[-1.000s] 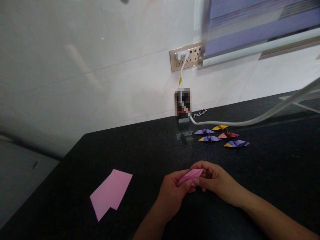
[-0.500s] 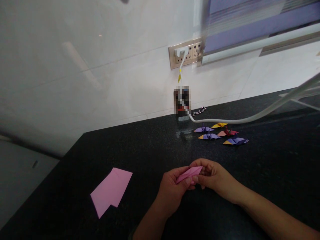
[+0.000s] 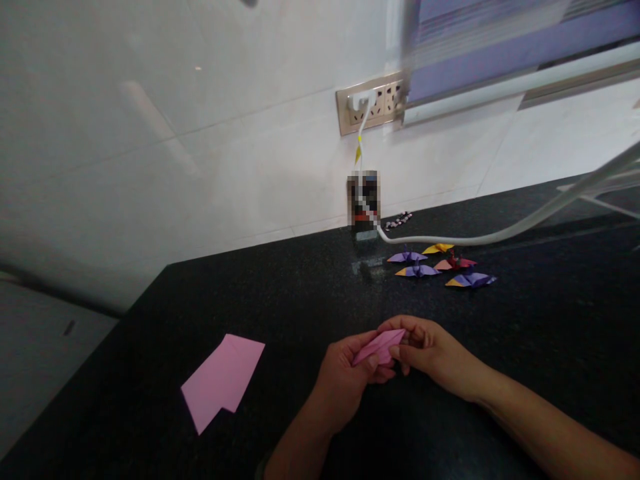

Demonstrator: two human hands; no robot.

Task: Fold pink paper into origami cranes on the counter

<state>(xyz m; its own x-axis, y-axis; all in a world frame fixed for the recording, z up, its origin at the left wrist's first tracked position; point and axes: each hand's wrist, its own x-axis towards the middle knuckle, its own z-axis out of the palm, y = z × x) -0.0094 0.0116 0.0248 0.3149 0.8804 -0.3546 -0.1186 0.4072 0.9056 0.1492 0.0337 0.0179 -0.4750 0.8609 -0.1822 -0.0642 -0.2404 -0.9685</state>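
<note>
The left hand and the right hand are both pinching a narrow, pointed fold of pink paper in a closed grip just above the black speckled stone desk. It is looking only partly folded beside the small purple, yellow and red paper cranes lying farther back, and a flat pink arrow-shaped sheet is lying untouched to the left. No readable writing is showing.

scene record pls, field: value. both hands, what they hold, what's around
left: left hand pinches folded pink paper at its left end
right: right hand pinches its right end
surface: black countertop
beside: pink sheet, flat, left of the hands
behind: paper cranes, a small group
wall: socket strip, white cable plugged in
</note>
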